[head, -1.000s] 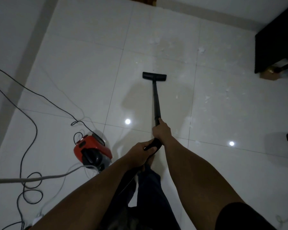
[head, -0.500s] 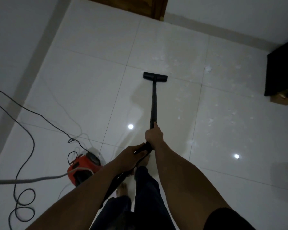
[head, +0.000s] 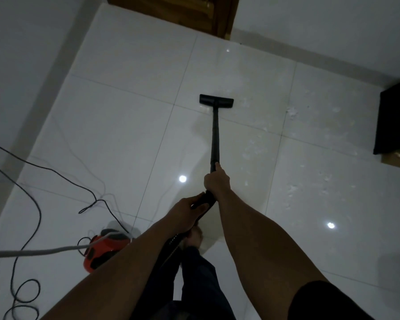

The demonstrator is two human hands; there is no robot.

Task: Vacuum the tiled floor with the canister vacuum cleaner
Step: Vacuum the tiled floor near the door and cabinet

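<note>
The right hand [head: 217,181] is wrapped around the black wand [head: 215,135], forefinger laid along it, and the left hand [head: 185,212] grips the handle end just behind. The wand runs forward to the floor head [head: 216,100], flat on the tiled floor [head: 129,125] beside pale debris [head: 249,153], short of the wooden door [head: 183,10]. The red canister [head: 102,251] sits near the floor's left edge among black cords [head: 36,204]

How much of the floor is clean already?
Partly done. The glossy white tiles on the left look free of bits. In hand: the left hand and right hand grip the long black vacuum wand, its flat black floor head resting on the tiles ahead. Left to do: white crumbs scattered over the tiles to the right.
</note>
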